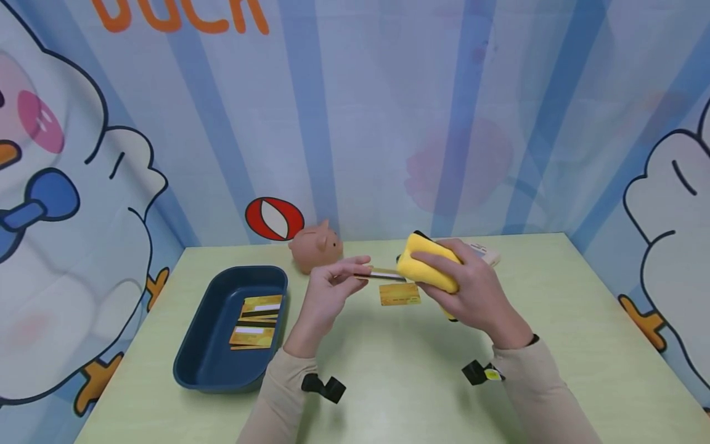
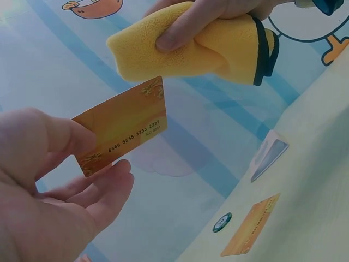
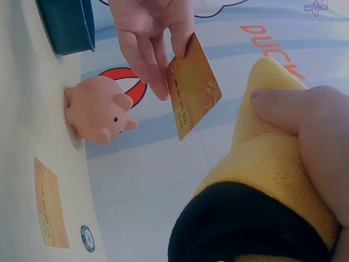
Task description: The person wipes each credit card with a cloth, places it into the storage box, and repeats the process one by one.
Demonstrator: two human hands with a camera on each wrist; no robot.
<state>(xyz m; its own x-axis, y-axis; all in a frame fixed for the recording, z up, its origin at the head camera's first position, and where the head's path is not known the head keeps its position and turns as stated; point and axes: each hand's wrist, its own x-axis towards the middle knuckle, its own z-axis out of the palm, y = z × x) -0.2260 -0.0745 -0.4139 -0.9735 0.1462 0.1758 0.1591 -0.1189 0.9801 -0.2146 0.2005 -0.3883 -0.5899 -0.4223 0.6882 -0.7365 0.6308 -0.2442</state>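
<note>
My left hand (image 1: 328, 295) pinches a gold bank card (image 2: 124, 126) by one end, raised above the table. Its numbered face shows in both wrist views. Close to the card's free end, my right hand (image 1: 471, 290) grips a folded yellow cloth (image 1: 429, 264) with dark edging. In the left wrist view, the cloth is a small gap above the card. Another gold card (image 1: 400, 295) lies flat on the table below the hands. Several more gold cards (image 1: 252, 337) lie in a dark blue tray (image 1: 191, 370) on the left.
A pink piggy bank (image 1: 315, 248) stands at the table's back edge, right of the tray. Near the loose card lies a round chip (image 3: 87, 238). A whitish box-like object (image 1: 485, 253) sits behind the right hand. A printed curtain (image 1: 366, 123) closes off the back.
</note>
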